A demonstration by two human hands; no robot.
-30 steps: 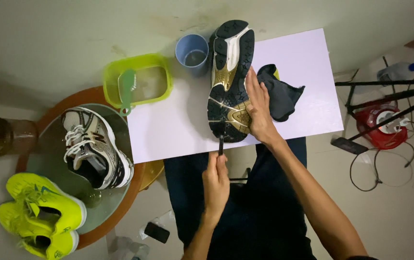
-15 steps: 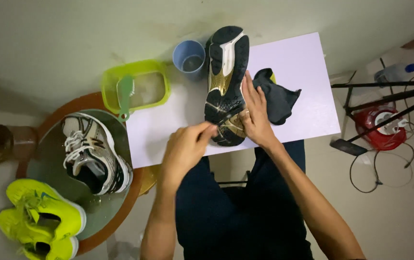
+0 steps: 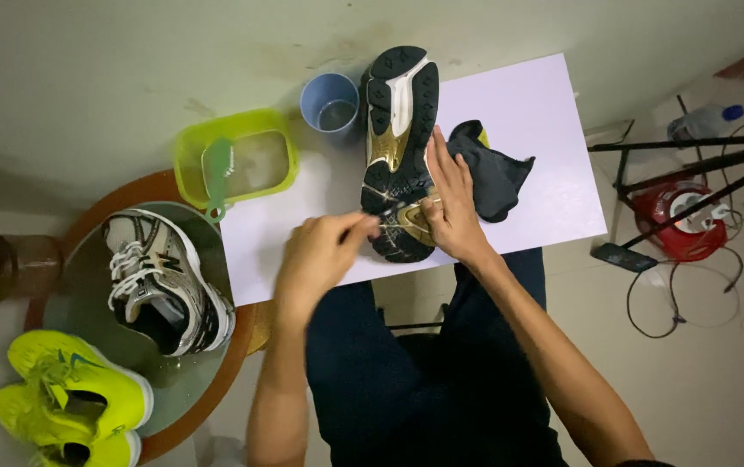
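Centrally, upturned shoe (image 3: 396,138) on white worktop (image 3: 528,112): right hand (image 3: 450,203) pressed flat on sole, grip apart; left hand (image 3: 320,259) grip pinched on small dark tool (image 3: 387,212) at sole.

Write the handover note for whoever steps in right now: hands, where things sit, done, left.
Left hand: holds a thin dark tool, tip at the sole of the upturned shoe.
Right hand: flat on the shoe's edge, steadying it on the white board.
Nearby: dark cloth beside the right hand, blue cup, green tub with a brush, second shoe on the round table.
Done: shoe turned sole up.
Left: picking at the sole under way; how far along cannot be told.
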